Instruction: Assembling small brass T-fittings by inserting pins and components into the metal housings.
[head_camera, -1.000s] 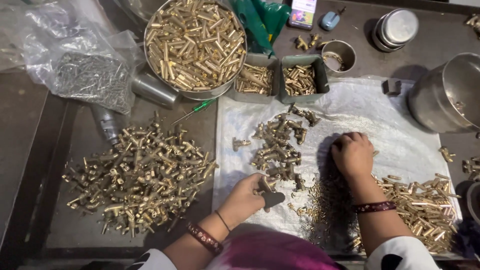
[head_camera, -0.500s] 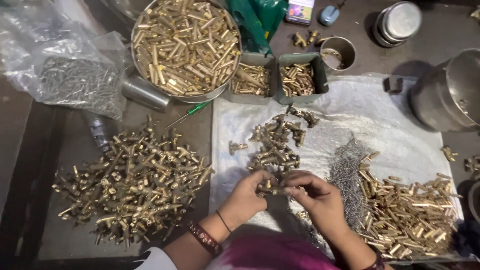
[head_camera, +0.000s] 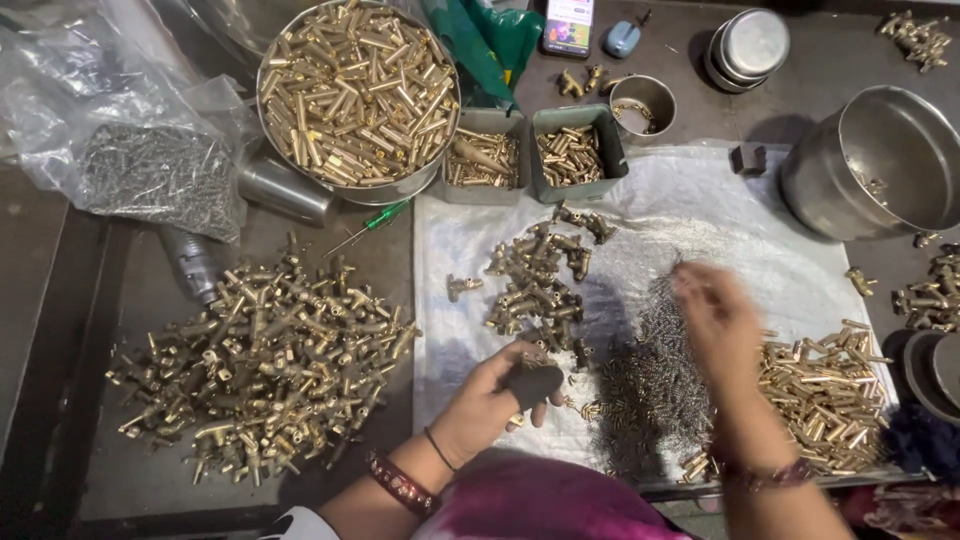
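**Brass fitting assembly: hand positions at the sorting cloth**

The left hand (head_camera: 492, 398) rests low on the white cloth (head_camera: 760, 240), fingers curled and pressed around a small dark part (head_camera: 532, 383), with a brass piece showing just under the thumb. The right hand (head_camera: 715, 320) is raised over the pile of small springs (head_camera: 655, 375) and is blurred by motion; whether its fingers pinch a spring cannot be told. The springs lie between the cluster of brass fittings (head_camera: 540, 285) and the heap of brass tubes (head_camera: 825, 395).

Recommended practice, as a judgement: keep the left hand steady near the cloth so the held part presents one open end. Take a single spring, not a tangle. Work close above the cloth, so dropped pieces stay near.

Assembled-looking fittings lie heaped on the dark surface (head_camera: 450, 470) at left (head_camera: 260, 365). A round pan of tubes (head_camera: 355, 90) stands behind.
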